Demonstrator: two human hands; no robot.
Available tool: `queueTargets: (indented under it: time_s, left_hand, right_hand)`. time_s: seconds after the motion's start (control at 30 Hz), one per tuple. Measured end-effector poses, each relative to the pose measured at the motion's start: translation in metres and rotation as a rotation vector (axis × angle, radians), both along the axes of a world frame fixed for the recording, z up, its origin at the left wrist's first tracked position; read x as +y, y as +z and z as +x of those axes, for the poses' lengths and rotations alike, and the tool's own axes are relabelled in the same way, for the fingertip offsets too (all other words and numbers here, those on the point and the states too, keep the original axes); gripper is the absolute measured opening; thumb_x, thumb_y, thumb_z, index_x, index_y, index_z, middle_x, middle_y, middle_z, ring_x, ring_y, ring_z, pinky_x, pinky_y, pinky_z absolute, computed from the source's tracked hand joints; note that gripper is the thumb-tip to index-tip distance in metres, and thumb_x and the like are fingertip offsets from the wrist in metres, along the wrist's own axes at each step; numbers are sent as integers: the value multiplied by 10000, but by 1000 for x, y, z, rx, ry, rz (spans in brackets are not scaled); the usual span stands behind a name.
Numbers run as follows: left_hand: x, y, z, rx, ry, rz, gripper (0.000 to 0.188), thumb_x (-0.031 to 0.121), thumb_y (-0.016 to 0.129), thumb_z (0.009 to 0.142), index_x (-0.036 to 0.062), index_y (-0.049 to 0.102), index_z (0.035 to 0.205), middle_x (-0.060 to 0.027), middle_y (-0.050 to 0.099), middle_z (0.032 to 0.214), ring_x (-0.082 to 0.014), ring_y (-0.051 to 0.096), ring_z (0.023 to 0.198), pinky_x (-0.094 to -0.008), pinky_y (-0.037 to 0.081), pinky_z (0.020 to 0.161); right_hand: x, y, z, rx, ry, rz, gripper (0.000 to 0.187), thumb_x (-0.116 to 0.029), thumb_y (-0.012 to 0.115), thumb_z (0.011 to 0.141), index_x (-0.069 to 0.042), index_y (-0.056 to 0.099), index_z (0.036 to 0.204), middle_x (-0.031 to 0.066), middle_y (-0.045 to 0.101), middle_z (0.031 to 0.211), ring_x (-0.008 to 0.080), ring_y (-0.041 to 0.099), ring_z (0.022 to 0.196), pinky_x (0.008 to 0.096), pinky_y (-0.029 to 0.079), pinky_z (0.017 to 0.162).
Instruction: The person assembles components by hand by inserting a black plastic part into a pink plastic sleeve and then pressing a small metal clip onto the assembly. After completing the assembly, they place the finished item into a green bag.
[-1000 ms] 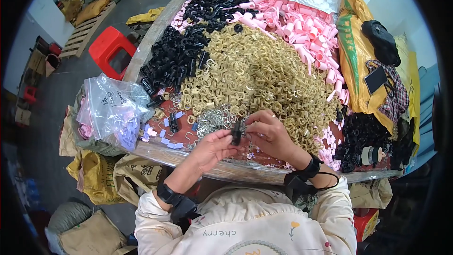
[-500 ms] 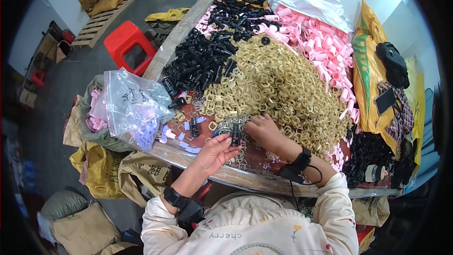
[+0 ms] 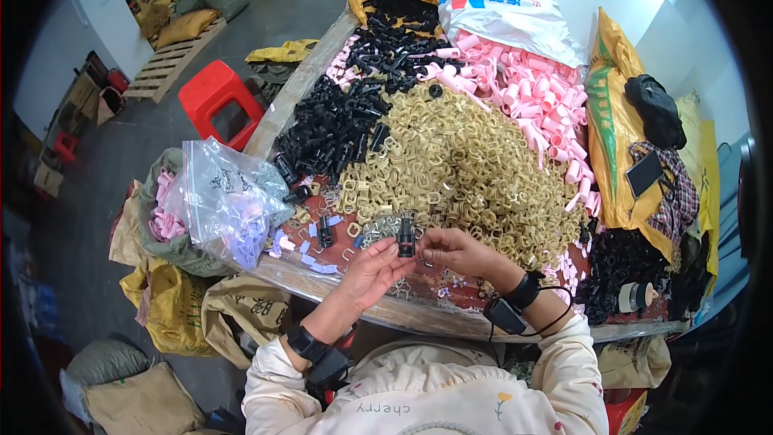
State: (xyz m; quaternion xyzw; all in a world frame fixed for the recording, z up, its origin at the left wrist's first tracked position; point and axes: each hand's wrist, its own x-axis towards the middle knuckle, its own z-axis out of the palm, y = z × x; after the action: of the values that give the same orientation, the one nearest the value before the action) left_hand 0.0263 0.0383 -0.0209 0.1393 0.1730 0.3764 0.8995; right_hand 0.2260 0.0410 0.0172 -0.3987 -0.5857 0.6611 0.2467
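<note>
Pinched upright between the fingertips of my left hand (image 3: 366, 278) is a black cylindrical plastic part (image 3: 407, 235). My right hand (image 3: 457, 251) is closed right beside the part's lower end, its thumb and forefinger pressed together; whatever they hold is too small to make out. Just beyond both hands lie loose silver metal rings (image 3: 377, 231), and a large heap of small tan plastic loops (image 3: 451, 153) rises behind them. Another black part (image 3: 324, 234) rests on the table left of my hands, near scattered lavender plastic pieces (image 3: 324, 268).
Black plastic parts (image 3: 330, 125) are piled at the left, pink tubular ones (image 3: 555, 101) at the right. A clear bag of lavender pieces (image 3: 225, 193) sits at the table's left edge. A red stool (image 3: 201, 101) stands beyond. A phone (image 3: 644, 173) lies at the right.
My right hand has drawn back from the tan heap and come in beside the black part. My left hand still grips that part and has shifted slightly.
</note>
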Motion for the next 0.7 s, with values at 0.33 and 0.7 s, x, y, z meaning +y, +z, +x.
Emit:
queueTargets:
  time_s: [0.33, 0.7]
  left_hand:
    - [6, 2, 12, -5, -43, -26, 192, 106, 482, 843, 15, 500, 1012, -116, 571, 991, -214, 549, 931, -346, 413, 881]
    - [7, -4, 8, 9, 34, -32, 209, 106, 477, 847, -7, 491, 1022, -128, 562, 1010, -203, 547, 936, -324, 412, 887]
  right_hand:
    - [0, 3, 7, 212, -44, 68, 88, -74, 504, 842, -45, 430, 881, -28, 471, 709, 36, 416, 650, 179, 359, 558]
    - [2, 7, 0, -13, -138, 19, 96, -124, 518, 843, -30, 505, 829, -44, 469, 639, 28, 414, 583, 181, 354, 510]
